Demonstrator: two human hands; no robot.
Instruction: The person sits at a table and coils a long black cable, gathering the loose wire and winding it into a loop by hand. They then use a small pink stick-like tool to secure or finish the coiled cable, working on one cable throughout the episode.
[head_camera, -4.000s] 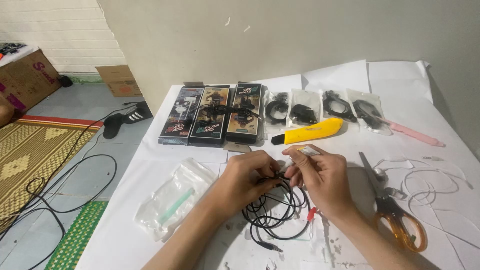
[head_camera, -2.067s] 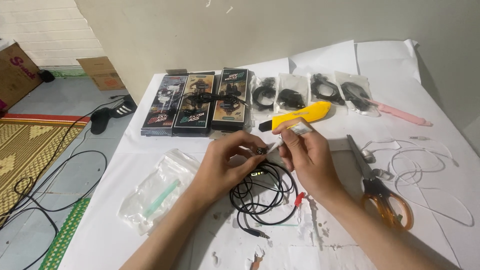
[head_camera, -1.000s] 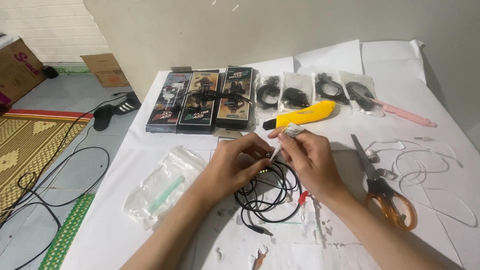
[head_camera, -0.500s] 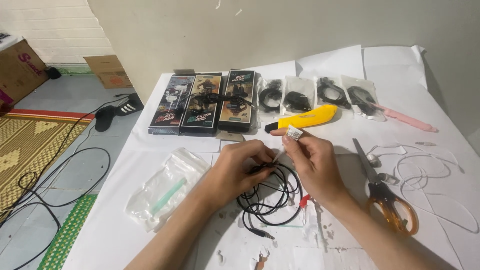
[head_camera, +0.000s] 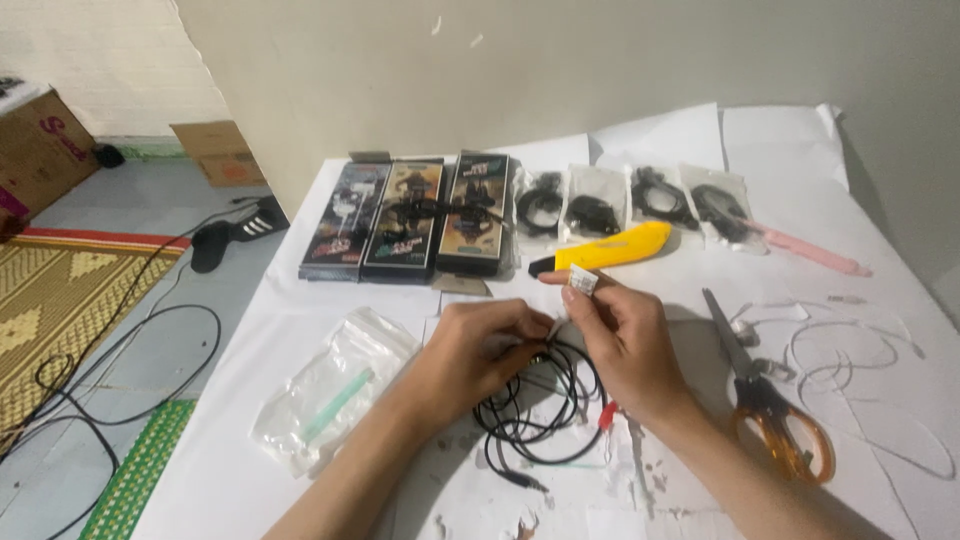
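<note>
The left hand (head_camera: 480, 345) pinches the coiled black cable (head_camera: 535, 405) near the table's (head_camera: 300, 330) middle, while the right hand (head_camera: 625, 335) grips a small white tag (head_camera: 583, 283). The coil looks wound but not yet bagged, unlike the filled pouches (head_camera: 630, 200) at the far side.

Three dark printed boxes (head_camera: 410, 218) lie side by side at the far edge of the table (head_camera: 300, 330). Right of them, four clear pouches (head_camera: 630, 205) holding black coils form a row. A clear zip bag (head_camera: 335, 395) with a green strip lies near left. A brown carton (head_camera: 40, 150) stands on the floor.
</note>
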